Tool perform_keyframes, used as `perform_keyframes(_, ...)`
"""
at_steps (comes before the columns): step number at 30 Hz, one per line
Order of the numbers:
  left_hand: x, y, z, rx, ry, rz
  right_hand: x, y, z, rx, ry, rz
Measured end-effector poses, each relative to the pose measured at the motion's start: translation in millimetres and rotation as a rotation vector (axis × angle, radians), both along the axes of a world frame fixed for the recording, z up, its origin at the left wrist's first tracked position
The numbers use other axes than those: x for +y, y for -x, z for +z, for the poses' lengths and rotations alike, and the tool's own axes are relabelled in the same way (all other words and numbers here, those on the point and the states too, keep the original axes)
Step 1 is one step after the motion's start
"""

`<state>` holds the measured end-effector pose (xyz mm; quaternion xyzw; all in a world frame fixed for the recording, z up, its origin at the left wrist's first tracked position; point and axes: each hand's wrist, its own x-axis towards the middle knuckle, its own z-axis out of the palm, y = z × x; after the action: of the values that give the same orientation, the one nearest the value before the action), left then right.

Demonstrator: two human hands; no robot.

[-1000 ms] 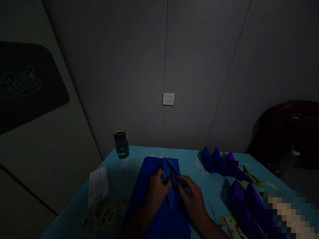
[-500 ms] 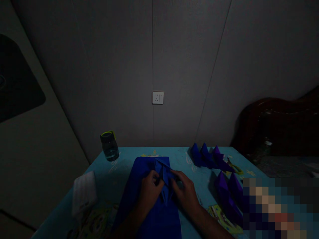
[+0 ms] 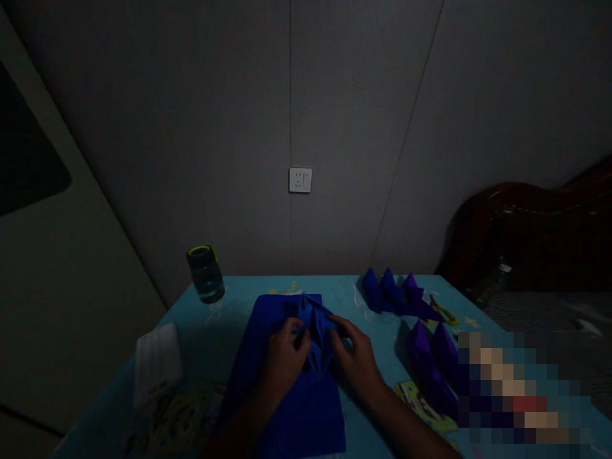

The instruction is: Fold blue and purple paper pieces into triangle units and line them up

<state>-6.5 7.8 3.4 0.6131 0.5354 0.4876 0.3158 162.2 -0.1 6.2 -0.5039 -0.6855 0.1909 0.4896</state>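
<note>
Together, left hand (image 3: pixel 288 354) and right hand (image 3: pixel 357 354) pinch a folded blue paper (image 3: pixel 316 350)

The left fingers are bent closed on the paper's left side, while the right fingers grip its right edge, so the piece sits between the two sets of fingertips. Its middle gapes in a lengthwise opening, and a pointed end reaches nearer the wearer than the fingertips. Beneath the fingers, a flat blue sheet (image 3: pixel 310 417) lies on the light-blue-covered bench (image 3: pixel 205 344). Left of the fingers rests a white block (image 3: pixel 159 360); beyond it, farther from the fingers, stands a bottle (image 3: pixel 208 278) with a yellow-green ring at its lid. Right of the fingers, well apart from them, are peaked purple paper shapes (image 3: pixel 428 360). Farther past the fingers on that side, a row of blue and purple shapes (image 3: pixel 375 296) sits beside a yellow-handled tool (image 3: pixel 444 314).
</note>
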Motion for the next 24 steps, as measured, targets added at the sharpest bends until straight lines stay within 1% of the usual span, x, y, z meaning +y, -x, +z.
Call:
perform_keyframes(6, 2, 0, -5.3, 0.044, 0.010, 0.049, -5, 2, -0.7, -0.063, -0.064, 0.126)
perform_keyframes(10, 6, 2, -10.4, 0.068, 0.001, 0.098, -11, 6, -5.8, -0.144, -0.089, 0.160)
perform_keyframes(15, 9, 5, -12.1, 0.113, 0.001, 0.135, -13, 10, -11.5, -0.154, -0.068, 0.161)
perform_keyframes(19, 10, 2, -12.7, 0.130, -0.013, 0.107, -9, 8, -9.3, -0.106, -0.029, 0.135)
perform_keyframes(24, 10, 1, -13.7, 0.123, -0.062, 0.098, -5, 6, -6.2, -0.077, -0.038, 0.112)
